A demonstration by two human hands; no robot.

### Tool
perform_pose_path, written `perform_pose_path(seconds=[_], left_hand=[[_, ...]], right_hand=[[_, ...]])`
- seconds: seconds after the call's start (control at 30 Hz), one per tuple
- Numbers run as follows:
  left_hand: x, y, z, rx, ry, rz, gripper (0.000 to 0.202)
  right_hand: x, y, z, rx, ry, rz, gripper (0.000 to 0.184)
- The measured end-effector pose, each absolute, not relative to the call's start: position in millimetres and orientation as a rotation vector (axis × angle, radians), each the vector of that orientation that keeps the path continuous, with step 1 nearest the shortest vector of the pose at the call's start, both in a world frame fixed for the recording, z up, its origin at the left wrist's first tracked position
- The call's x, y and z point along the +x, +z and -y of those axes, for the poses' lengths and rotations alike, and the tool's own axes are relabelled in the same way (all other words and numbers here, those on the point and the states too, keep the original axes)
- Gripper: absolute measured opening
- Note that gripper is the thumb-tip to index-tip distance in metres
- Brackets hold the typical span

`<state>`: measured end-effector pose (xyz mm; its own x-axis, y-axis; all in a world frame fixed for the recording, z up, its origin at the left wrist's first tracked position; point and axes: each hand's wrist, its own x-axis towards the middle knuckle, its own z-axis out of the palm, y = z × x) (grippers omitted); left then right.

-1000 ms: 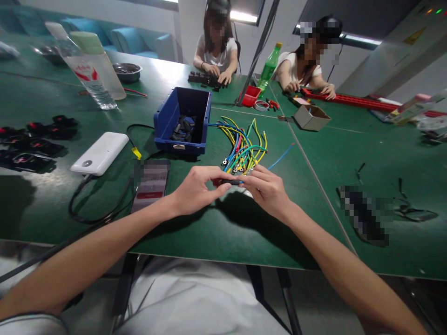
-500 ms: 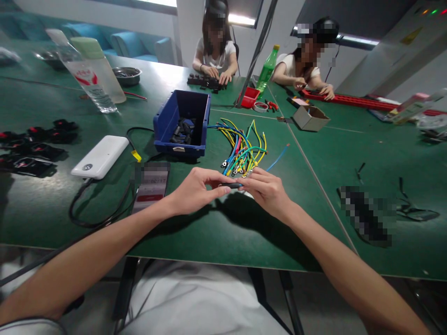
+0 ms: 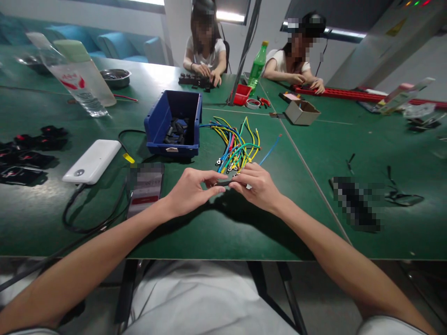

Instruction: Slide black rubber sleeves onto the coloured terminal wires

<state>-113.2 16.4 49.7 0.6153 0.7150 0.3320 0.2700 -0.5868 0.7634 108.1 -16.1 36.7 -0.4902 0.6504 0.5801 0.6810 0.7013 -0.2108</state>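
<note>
Between my two hands is a small, dark, elongated piece [image 3: 224, 183], too small to name exactly. The thumb and fingers of my left hand [image 3: 194, 190] pinch its left end. My right hand [image 3: 257, 187] grips the other end, its fingers curled so that part of the piece is hidden. Just beyond my fingers lies a bundle of blue, yellow and green wires [image 3: 237, 144], some with ring terminals. A blue bin [image 3: 153, 135] holding several small dark parts [image 3: 177, 131] stands behind my left hand.
To the left are a phone [image 3: 145, 188], a white power bank [image 3: 92, 162] with a cable, black parts [image 3: 28, 151] and two bottles [image 3: 78, 83]. Glasses [image 3: 405, 197] and a pixelated dark object [image 3: 354, 204] lie right. Across the table two people work near a small box [image 3: 302, 114].
The view has shifted slightly, so the table things sit a little further left. Both hands still hold the dark piece; my right fingers are now more curled around its end.
</note>
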Motion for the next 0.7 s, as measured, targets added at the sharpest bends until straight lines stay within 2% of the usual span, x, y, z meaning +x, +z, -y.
perform_pose_path(seconds=[0.27,0.5,0.57,0.7], left_hand=[[-104.0,44.4,-17.7,1.67,0.686,-0.76,0.025],[-102.2,44.7,-22.5,1.391,0.902,-0.835,0.032],[-100.4,45.3,-20.1,1.361,0.978,-0.827,0.032],[-89.3,43.2,-5.7,1.406,0.994,-0.785,0.029]], right_hand=[[118.5,32.8,9.9,-1.043,-0.086,2.312,0.023],[107.2,36.8,21.3,-1.069,-0.13,1.892,0.012],[103.0,37.7,25.4,-1.139,0.029,1.765,0.014],[95.8,34.1,27.9,-1.196,0.721,1.506,0.024]])
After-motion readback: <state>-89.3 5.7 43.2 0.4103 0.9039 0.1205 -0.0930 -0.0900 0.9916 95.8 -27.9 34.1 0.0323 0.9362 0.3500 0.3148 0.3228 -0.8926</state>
